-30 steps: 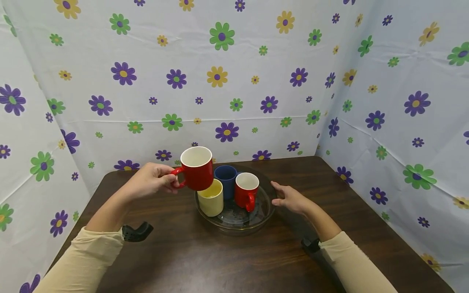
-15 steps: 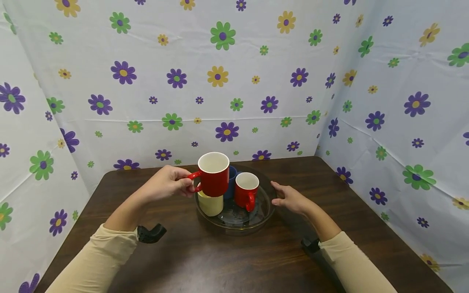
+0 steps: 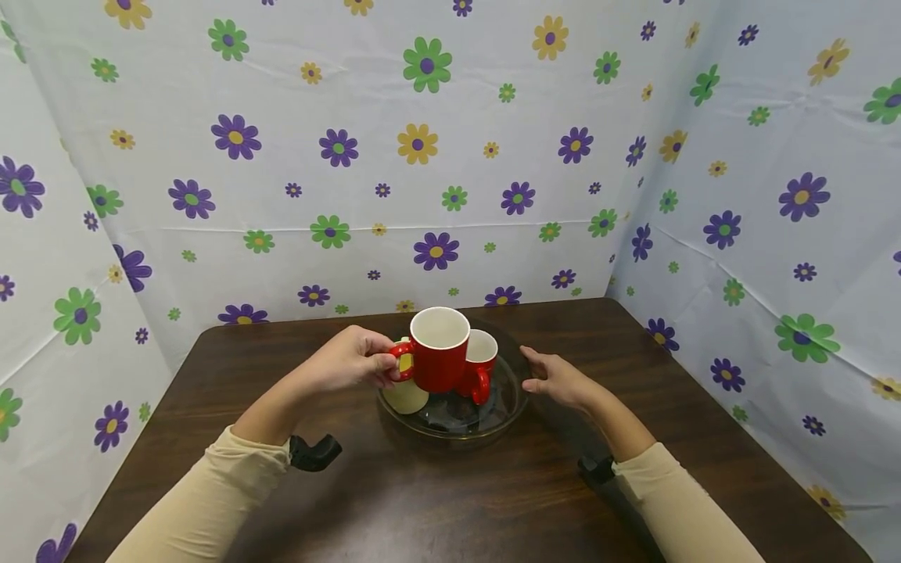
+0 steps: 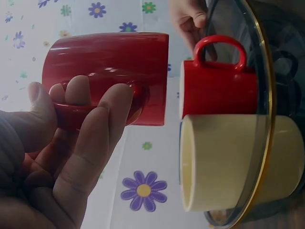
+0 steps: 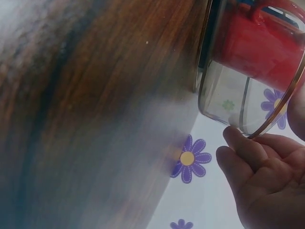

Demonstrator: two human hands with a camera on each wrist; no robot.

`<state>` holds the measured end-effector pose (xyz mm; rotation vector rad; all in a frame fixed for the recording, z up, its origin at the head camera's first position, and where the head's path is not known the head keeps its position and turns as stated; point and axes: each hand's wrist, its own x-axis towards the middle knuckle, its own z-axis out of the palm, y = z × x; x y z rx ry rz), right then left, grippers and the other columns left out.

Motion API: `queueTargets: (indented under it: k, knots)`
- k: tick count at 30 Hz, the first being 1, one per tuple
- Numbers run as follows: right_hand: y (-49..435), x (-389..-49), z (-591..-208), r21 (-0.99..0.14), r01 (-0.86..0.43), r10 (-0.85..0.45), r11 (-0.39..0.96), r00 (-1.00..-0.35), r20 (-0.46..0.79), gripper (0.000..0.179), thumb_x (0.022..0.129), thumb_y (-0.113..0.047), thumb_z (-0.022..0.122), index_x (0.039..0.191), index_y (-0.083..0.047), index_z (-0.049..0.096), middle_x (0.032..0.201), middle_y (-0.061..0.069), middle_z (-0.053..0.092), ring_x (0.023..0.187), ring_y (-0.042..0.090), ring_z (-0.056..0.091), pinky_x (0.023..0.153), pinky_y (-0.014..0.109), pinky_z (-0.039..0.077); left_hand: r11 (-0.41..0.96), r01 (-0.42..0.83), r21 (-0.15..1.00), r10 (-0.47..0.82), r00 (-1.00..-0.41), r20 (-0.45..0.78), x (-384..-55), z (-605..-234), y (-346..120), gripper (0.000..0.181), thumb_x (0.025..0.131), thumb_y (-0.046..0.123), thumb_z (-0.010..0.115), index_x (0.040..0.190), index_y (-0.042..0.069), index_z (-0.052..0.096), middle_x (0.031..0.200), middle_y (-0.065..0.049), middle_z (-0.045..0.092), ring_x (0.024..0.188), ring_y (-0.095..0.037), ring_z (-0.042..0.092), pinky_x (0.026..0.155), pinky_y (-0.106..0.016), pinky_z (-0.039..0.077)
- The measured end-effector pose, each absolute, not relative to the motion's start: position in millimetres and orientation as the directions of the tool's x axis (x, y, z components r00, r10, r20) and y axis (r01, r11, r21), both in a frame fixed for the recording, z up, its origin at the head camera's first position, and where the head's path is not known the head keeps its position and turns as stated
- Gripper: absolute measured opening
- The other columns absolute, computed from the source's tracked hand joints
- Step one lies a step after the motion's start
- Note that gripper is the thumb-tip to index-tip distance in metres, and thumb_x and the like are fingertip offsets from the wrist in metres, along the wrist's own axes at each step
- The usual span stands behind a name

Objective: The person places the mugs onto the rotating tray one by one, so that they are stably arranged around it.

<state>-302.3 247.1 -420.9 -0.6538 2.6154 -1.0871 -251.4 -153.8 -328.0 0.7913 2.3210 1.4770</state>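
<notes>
My left hand (image 3: 352,360) pinches the handle of a red mug (image 3: 439,360) with a white inside, held upright above a round clear glass dish (image 3: 457,434). Inside the dish stand a smaller red mug (image 3: 479,356), its handle toward me, and a cream-yellow mug (image 4: 224,162), partly covered by the held mug in the head view. The blue mug is hidden there now. At the dish's right side, my right hand (image 3: 559,383) has its fingers touching the glass near the gold-coloured rim (image 5: 281,107), thumb apart from the fingers.
The dish rests toward the back of a dark wooden table (image 3: 422,508). White cloth with printed flowers (image 3: 436,156) hangs behind the table and along both sides. A black strap mount (image 3: 314,452) sits at my left wrist.
My left hand has carried the held red mug rightward and slightly lower, from beyond the yellow mug to over the dish's middle, covering the blue mug. The right hand has stayed at the dish.
</notes>
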Motion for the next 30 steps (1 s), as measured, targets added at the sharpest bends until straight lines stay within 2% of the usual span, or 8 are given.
queueTargets:
  k: [4,6,12,14,24,30]
  knots:
    - [247.3,-301.8,-420.9,-0.724,-0.314,-0.493,0.614,-0.869,-0.041,0.072,0.099,-0.008,0.064,0.155,0.011,0.023,0.161,0.033,0.019,0.143,0.051,0.03,0.114,0.056,0.032,0.338,0.298,0.893,0.588,-0.807,0.047,-250.6,-332.9,-148.2,0.016,0.097,0.003,0.066,0.102,-0.011,0.071,0.086,-0.018,0.073,0.074,-0.027,0.074,0.072,-0.039,0.063]
    - [247.1,-301.8,-421.0,-0.727,-0.311,-0.492,0.613,-0.87,-0.043,0.072,0.099,-0.007,0.064,0.156,0.011,0.023,0.161,0.032,0.019,0.143,0.051,0.03,0.114,0.057,0.032,0.341,0.292,0.893,0.591,-0.806,0.038,-250.0,-335.9,-145.7,0.015,0.097,0.002,0.065,0.101,-0.01,0.072,0.087,-0.018,0.073,0.074,-0.027,0.074,0.073,-0.04,0.063]
    - [245.8,-301.3,-420.4,-0.734,-0.29,-0.483,0.614,-0.874,-0.059,0.073,0.099,-0.007,0.064,0.156,0.009,0.022,0.162,0.03,0.018,0.145,0.048,0.029,0.115,0.055,0.031,0.329,0.276,0.903,0.591,-0.806,0.031,-248.0,-346.8,-137.4,0.013,0.096,0.001,0.065,0.1,-0.009,0.073,0.086,-0.019,0.073,0.078,-0.042,0.073,0.076,-0.052,0.061]
    - [245.5,-300.9,-420.0,-0.733,-0.295,-0.486,0.614,-0.872,-0.057,0.073,0.099,-0.007,0.064,0.156,0.01,0.022,0.162,0.031,0.018,0.145,0.048,0.029,0.115,0.055,0.031,0.332,0.27,0.904,0.584,-0.812,0.028,-247.5,-350.5,-134.5,0.012,0.096,0.001,0.066,0.1,-0.008,0.073,0.086,-0.018,0.074,0.078,-0.043,0.072,0.076,-0.052,0.061]
    - [247.4,-300.6,-420.3,-0.743,-0.284,-0.48,0.606,-0.876,-0.056,0.072,0.1,-0.005,0.063,0.157,0.009,0.021,0.162,0.031,0.017,0.145,0.049,0.028,0.115,0.055,0.032,0.339,0.24,0.91,0.557,-0.83,0.011,-245.6,-367.5,-122.3,0.011,0.094,0.001,0.068,0.099,-0.008,0.073,0.085,-0.018,0.073,0.072,-0.029,0.073,0.073,-0.047,0.063]
    - [247.7,-300.5,-419.8,-0.746,-0.284,-0.483,0.603,-0.874,-0.058,0.072,0.1,-0.005,0.062,0.157,0.009,0.02,0.162,0.03,0.016,0.145,0.048,0.027,0.115,0.055,0.031,0.338,0.227,0.913,0.55,-0.835,0.003,-245.7,-372.1,-119.5,0.01,0.094,-0.001,0.068,0.098,-0.008,0.073,0.083,-0.015,0.073,0.071,-0.024,0.072,0.071,-0.041,0.063]
